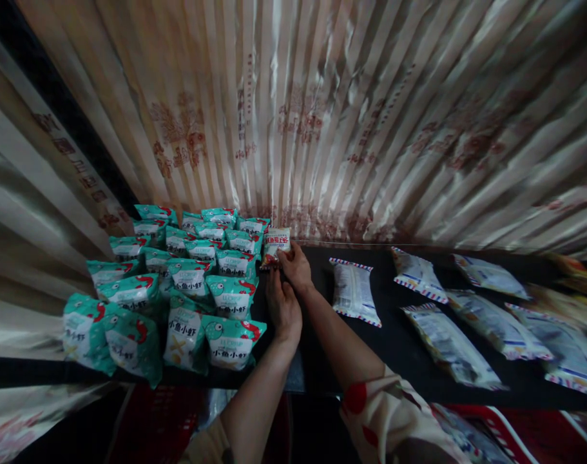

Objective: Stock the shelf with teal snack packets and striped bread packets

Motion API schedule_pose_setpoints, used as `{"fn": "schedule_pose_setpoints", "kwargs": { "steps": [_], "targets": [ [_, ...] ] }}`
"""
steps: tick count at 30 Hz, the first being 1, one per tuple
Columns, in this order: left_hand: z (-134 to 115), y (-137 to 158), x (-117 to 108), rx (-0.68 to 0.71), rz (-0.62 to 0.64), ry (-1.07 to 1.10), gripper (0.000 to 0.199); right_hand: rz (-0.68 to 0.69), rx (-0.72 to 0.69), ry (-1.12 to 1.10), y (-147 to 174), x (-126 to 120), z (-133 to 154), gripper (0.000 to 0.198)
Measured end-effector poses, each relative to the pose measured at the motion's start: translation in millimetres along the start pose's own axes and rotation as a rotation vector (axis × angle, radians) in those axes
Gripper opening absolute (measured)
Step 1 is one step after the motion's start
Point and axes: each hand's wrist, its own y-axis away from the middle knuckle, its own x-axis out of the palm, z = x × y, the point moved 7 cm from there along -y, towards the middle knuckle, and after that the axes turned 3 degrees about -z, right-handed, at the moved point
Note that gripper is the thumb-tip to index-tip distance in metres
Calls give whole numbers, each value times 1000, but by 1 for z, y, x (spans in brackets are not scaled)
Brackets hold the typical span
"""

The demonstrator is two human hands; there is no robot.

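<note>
A small cream-and-red snack bag stands at the back of the black table, just right of rows of teal snack bags. My right hand grips its right side, with the thumb across the lower front. Just below it, my left hand reaches forward with fingers stretched out, the tips at the bag's bottom edge. Whether those fingertips press on the bag or only rest beside it, I cannot tell. The far side of the bag is hidden.
To the right, a silvery bag with a striped edge lies on the black table, with several similar bags beyond. Pleated printed curtains hang close behind. Below the front edge are red crates.
</note>
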Motion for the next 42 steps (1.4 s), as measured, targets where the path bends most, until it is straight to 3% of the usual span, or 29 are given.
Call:
{"fn": "schedule_pose_setpoints", "kwargs": {
  "steps": [11,17,24,31,34,37,40,42],
  "targets": [
    [-3,18,-10,-27,60,29,40,-38,-4,97,5,4,3,54],
    [-10,43,-18,-13,95,30,38,-151,-77,-8,26,-22,9,56],
    [-10,89,-36,85,170,70,37,-163,57,-306,105,-60,-6,53],
    [30,155,-101,67,348,133,30,-130,274,-617,215,-74,14,44],
    [66,164,-138,-160,290,182,19,-117,418,-824,261,-65,22,42],
    [96,166,-164,-569,208,385,17,73,643,-1117,305,-33,29,41],
    [98,174,-170,-929,217,669,19,345,1029,-1313,353,8,33,30],
    [91,179,-171,-997,291,750,19,391,1258,-1375,379,26,29,17]
  ]
}}
